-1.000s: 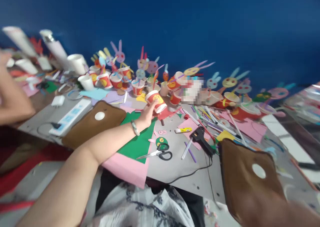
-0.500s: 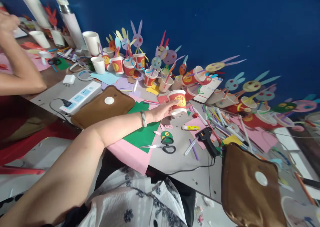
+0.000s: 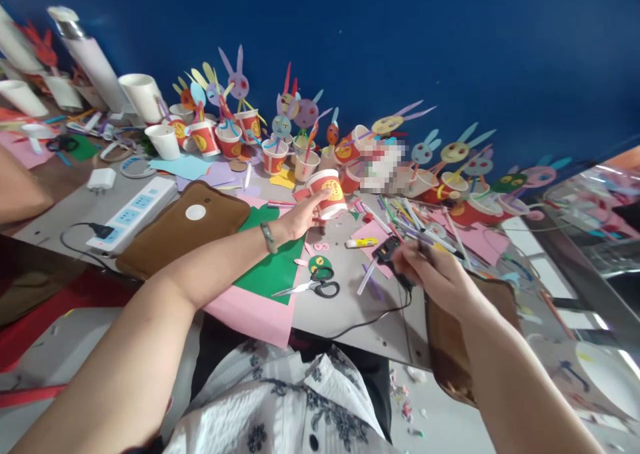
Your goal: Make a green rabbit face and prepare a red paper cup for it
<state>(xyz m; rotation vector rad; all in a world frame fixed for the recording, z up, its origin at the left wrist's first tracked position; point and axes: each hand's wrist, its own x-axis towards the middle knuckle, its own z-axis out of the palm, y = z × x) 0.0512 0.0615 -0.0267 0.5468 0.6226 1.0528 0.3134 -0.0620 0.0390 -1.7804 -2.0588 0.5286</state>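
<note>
My left hand (image 3: 303, 218) is closed around a red and white paper cup (image 3: 330, 194) with a yellow emblem, tilted above the table. My right hand (image 3: 437, 277) is at the black glue gun (image 3: 387, 249), covering part of its handle; the fingers are blurred, so their grip is unclear. A clear glue stick (image 3: 367, 277) juts from the gun. Between my arms lie black-handled scissors (image 3: 325, 287), a green round paper face (image 3: 320, 265) and small pink paper pieces (image 3: 320, 247). Green paper (image 3: 273, 264) and pink paper (image 3: 250, 317) lie under my left forearm.
Paper cups with rabbit-faced straw figures (image 3: 275, 154) line the wall. Brown hot-water bags (image 3: 185, 224) lie on both sides, beside a white power strip (image 3: 133, 214) at left. Loose straws (image 3: 420, 221) and a yellow glue tube (image 3: 362, 243) lie near the glue gun, whose cord crosses the front edge.
My right hand has come into view from the right and reached the glue gun. My left hand still holds the paper cup. The view has swung right, shifting the table's contents leftward.
</note>
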